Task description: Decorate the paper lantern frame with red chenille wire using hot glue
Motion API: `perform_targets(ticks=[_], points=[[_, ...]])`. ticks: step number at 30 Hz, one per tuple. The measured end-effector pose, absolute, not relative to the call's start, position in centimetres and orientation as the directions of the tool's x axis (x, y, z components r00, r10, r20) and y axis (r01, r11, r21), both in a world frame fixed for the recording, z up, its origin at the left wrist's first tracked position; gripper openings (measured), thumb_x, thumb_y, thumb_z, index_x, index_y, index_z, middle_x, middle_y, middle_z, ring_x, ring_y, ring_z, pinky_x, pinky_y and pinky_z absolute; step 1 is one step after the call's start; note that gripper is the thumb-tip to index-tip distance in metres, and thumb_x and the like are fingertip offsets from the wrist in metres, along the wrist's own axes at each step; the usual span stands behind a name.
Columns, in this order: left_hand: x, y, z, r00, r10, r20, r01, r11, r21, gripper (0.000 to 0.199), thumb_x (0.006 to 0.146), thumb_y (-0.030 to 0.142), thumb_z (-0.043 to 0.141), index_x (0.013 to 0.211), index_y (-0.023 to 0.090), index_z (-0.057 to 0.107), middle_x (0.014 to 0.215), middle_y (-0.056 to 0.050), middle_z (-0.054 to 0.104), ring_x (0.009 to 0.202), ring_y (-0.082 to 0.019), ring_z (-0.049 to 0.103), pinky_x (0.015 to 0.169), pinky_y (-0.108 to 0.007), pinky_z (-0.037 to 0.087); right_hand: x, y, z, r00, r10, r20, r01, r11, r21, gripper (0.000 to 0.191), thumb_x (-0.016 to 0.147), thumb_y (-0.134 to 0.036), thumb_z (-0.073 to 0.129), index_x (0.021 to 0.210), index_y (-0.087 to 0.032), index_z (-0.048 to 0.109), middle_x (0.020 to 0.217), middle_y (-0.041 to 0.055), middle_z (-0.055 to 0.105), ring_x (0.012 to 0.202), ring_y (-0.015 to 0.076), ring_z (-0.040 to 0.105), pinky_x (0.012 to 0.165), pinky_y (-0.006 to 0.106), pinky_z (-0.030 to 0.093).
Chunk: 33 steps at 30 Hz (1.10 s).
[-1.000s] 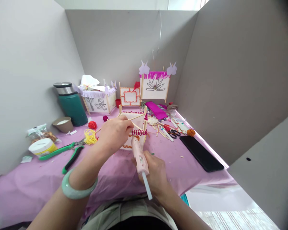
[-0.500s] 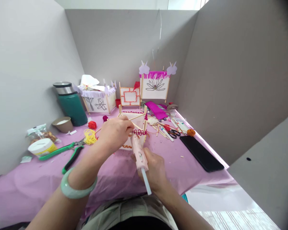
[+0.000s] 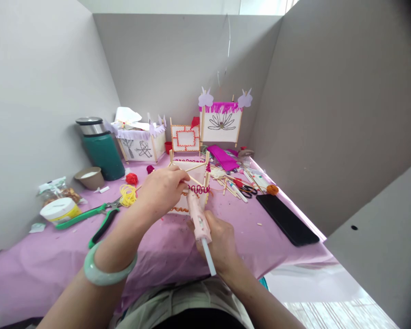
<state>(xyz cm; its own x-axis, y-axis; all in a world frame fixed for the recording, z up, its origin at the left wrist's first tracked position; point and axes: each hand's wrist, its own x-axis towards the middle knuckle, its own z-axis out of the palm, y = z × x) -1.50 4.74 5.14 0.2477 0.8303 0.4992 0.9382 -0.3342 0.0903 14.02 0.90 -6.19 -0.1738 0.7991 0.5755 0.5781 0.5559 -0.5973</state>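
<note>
In my right hand (image 3: 219, 237) is a pink glue gun (image 3: 198, 217), with a pale glue stick (image 3: 208, 258) poking from its rear. Its nozzle end meets the near side of a small white box frame (image 3: 195, 170) made of wooden sticks and trimmed with wavy magenta and orange cord (image 3: 199, 188). My left hand (image 3: 166, 189) is over the frame's left near part, fingers pinched together close to the nozzle. Whatever lies between those fingertips is too small to make out. A green bangle (image 3: 106, 274) circles my left wrist.
Green-handled pliers (image 3: 104, 228), yellow cord (image 3: 128, 195), a white tub (image 3: 60, 210) and a green bottle (image 3: 104, 153) lie or stand left. Scissors (image 3: 248, 189), loose sticks and a black phone (image 3: 287, 219) are right. Decorated lantern panels (image 3: 221, 125) stand behind.
My left hand has shifted slightly left, showing a bit more of the orange cord. The glue gun and my right hand have barely moved.
</note>
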Motion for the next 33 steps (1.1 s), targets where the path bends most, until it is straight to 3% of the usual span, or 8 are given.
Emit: perform_targets(ticks=[12,16,20,23,26,33], points=[[-1.6,4.9,5.0,0.264,0.828,0.495,0.924,-0.365,0.118,0.018,0.082,0.016,0.057,0.079,0.023,0.074,0.090,-0.001,0.070,0.080,-0.021,0.065,0.072,-0.035,0.048,14.0,0.8,-6.1,-0.162,0.764,0.625,0.597,0.580,-0.554,0.012,0.079,-0.026,0.047,0.072,-0.020,0.054,0.059,0.0019,0.062,0.048,0.0158,0.056,0.048,0.024,0.032],[-2.0,4.4,4.3,0.267,0.782,0.563,0.876,-0.441,0.198,0.016,0.081,0.015,0.061,0.091,0.022,0.072,0.095,-0.002,0.068,0.081,-0.018,0.064,0.076,-0.033,0.050,13.9,0.8,-6.5,-0.150,0.757,0.636,0.594,0.583,-0.554,0.012,0.082,-0.028,0.051,0.073,-0.020,0.053,0.060,0.0008,0.061,0.049,0.0150,0.056,0.049,0.024,0.032],[-2.3,2.8,2.4,0.168,0.721,0.672,0.824,-0.477,0.305,0.027,0.081,0.016,0.063,0.108,0.018,0.064,0.104,-0.005,0.061,0.072,-0.013,0.062,0.073,-0.029,0.053,14.1,0.7,-7.0,-0.154,0.774,0.614,0.591,0.570,-0.571,0.007,0.081,-0.025,0.055,0.076,-0.021,0.053,0.062,-0.0006,0.061,0.051,0.0140,0.056,0.051,0.023,0.032],[-2.6,1.4,0.2,0.058,0.639,0.767,0.851,-0.434,0.297,0.033,0.080,0.017,0.064,0.112,0.018,0.060,0.110,-0.008,0.058,0.091,-0.018,0.062,0.084,-0.035,0.052,14.3,0.4,-7.3,-0.162,0.771,0.616,0.569,0.583,-0.580,0.003,0.079,-0.023,0.055,0.078,-0.021,0.054,0.064,-0.0005,0.061,0.054,0.0147,0.057,0.053,0.023,0.034],[-2.9,0.6,-2.3,-0.055,0.600,0.798,0.849,-0.393,0.354,0.022,0.081,0.022,0.065,0.102,0.018,0.061,0.100,-0.006,0.060,0.095,-0.021,0.060,0.085,-0.036,0.051,14.6,0.0,-7.6,-0.154,0.776,0.611,0.556,0.579,-0.595,0.005,0.077,-0.023,0.056,0.075,-0.021,0.053,0.063,-0.0011,0.059,0.052,0.0145,0.053,0.052,0.024,0.033],[-2.7,1.4,-5.7,-0.064,0.718,0.694,0.895,-0.265,0.358,0.014,0.085,0.030,0.060,0.090,0.018,0.065,0.087,-0.006,0.062,0.086,-0.022,0.060,0.077,-0.036,0.049,14.5,-0.4,-7.6,-0.163,0.780,0.604,0.548,0.581,-0.602,0.008,0.080,-0.024,0.057,0.074,-0.021,0.052,0.063,-0.0014,0.058,0.052,0.0142,0.052,0.052,0.024,0.034]])
